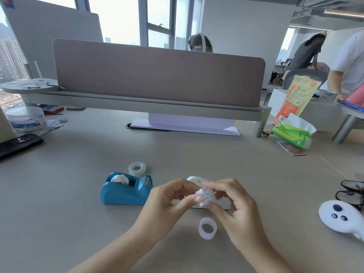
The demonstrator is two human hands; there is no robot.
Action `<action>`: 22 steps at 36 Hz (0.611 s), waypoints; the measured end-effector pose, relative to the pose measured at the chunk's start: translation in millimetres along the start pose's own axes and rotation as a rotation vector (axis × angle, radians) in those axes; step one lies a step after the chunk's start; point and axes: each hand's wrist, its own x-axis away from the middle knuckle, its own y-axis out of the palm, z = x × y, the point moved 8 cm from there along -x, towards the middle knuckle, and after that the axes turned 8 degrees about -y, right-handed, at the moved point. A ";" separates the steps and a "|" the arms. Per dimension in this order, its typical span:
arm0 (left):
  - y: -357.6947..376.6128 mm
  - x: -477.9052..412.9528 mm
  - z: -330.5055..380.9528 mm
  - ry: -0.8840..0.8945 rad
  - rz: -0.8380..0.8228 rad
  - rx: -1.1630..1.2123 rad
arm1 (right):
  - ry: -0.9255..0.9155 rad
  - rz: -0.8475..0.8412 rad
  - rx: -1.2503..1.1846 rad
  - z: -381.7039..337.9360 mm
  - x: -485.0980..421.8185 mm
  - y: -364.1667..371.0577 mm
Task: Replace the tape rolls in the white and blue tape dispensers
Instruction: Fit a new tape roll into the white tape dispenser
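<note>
My left hand and my right hand both pinch a small white ribbed spool hub just above the desk. Behind them lies the white tape dispenser, mostly hidden by my fingers. The blue tape dispenser stands to the left with a white roll in its well. A clear tape roll lies flat behind the blue one. An empty white core ring stands on the desk below my hands.
A black phone and a plastic tub sit at the far left. A white controller and black glasses lie at the right edge. A green tissue pack is at back right. A desk divider closes the back.
</note>
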 end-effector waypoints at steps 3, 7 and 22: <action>2.6 0.0 2.3 -0.002 -0.034 -0.020 | 0.048 0.040 -0.056 6.4 0.9 -5.6; -1.6 -1.0 6.6 0.069 -0.011 -0.090 | 0.111 0.036 -0.102 9.9 2.0 -4.5; 1.4 7.2 8.6 0.087 0.091 -0.217 | 0.283 0.078 -0.086 18.9 4.5 -6.2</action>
